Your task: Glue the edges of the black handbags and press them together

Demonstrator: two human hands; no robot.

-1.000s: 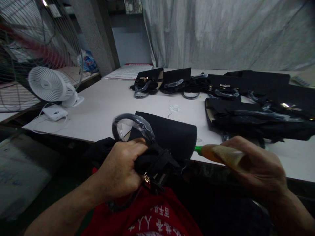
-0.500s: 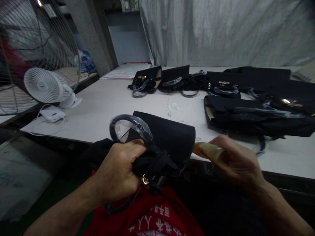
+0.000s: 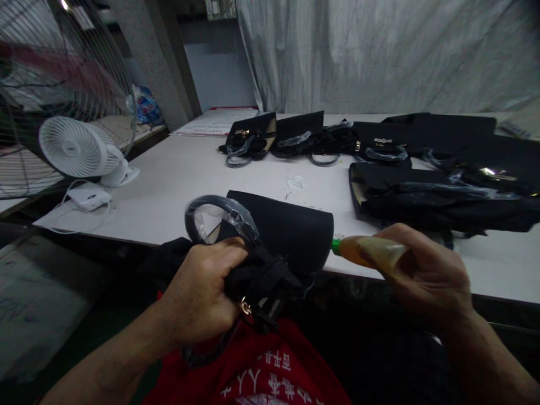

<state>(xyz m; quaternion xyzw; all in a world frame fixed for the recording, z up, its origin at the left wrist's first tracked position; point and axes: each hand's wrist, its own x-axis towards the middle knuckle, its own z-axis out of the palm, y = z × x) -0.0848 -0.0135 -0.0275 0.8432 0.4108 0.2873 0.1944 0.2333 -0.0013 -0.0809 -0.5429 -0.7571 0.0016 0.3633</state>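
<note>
A black handbag (image 3: 283,229) lies over the near edge of the white table (image 3: 181,180), its plastic-wrapped handle (image 3: 219,211) arching up. My left hand (image 3: 201,295) is closed on the bag's black fabric and zipper at the lap side. My right hand (image 3: 422,275) grips a soft amber squeeze bottle (image 3: 367,250) with a green tip. That tip touches the bag's right end.
Several more black handbags (image 3: 422,191) lie across the far and right parts of the table. A small white desk fan (image 3: 73,147) and a white adapter (image 3: 86,197) sit at the left, beside a large floor fan (image 3: 50,73). A grey curtain hangs behind.
My right hand drew the bottle back behind its fingers half a second ago, then brought it forward again, so the green tip now meets the bag's end. The left hand stayed put.
</note>
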